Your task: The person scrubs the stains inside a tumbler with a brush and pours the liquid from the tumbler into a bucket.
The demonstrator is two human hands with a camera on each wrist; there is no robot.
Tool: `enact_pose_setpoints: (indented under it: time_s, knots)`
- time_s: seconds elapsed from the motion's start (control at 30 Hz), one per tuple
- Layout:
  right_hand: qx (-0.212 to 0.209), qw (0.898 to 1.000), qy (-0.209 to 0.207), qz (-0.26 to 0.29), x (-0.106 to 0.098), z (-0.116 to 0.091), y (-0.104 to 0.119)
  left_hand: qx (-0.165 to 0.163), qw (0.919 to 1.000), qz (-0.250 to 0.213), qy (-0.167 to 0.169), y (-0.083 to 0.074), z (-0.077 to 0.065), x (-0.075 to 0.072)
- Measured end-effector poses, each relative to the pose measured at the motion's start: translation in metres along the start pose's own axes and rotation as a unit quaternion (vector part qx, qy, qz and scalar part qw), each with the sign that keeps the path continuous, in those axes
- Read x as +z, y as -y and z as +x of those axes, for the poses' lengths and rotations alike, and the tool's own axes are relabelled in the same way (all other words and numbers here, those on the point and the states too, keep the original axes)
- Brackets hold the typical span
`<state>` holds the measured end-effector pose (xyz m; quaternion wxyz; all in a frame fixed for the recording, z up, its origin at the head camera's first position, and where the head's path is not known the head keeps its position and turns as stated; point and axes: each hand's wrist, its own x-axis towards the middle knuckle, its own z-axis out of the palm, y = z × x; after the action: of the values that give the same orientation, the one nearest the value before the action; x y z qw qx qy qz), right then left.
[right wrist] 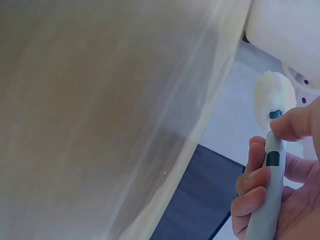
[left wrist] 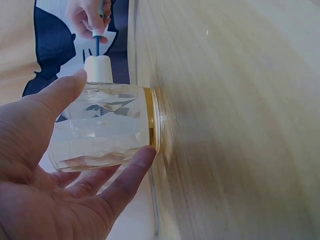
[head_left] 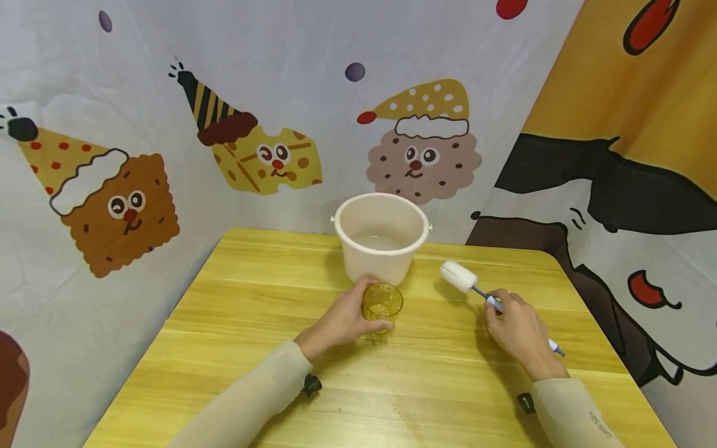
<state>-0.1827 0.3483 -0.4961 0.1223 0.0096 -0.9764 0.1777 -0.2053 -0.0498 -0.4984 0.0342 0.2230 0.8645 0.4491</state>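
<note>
An amber see-through glass cup (head_left: 383,300) stands upright on the table in front of the bucket. Around its side my left hand (head_left: 350,314) curls, thumb on the near side and fingers on the far side. In the left wrist view the cup (left wrist: 100,125) appears sideways between thumb and fingers. On the right, my right hand (head_left: 518,326) grips the handle of a sponge bottle brush (head_left: 459,276). Its white sponge head points toward the bucket, raised over the table. The right wrist view shows the fingers wrapped round the pale handle (right wrist: 272,185), thumb near its neck.
A white bucket (head_left: 353,258) with some liquid at its bottom stands at the table's back edge. The wood-grain table (head_left: 224,367) carries small wet spots near the front. A curtain (head_left: 280,37) printed with cartoon figures hangs right behind it.
</note>
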Motion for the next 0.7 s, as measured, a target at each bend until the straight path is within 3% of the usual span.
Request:
enact_pose_setpoints:
  time_s: [0.7]
  knots:
    - [-0.055,0.997,-0.045,0.007,-0.007,-0.003,0.022,-0.011,0.9998,-0.015,0.001,0.002,0.002,0.001]
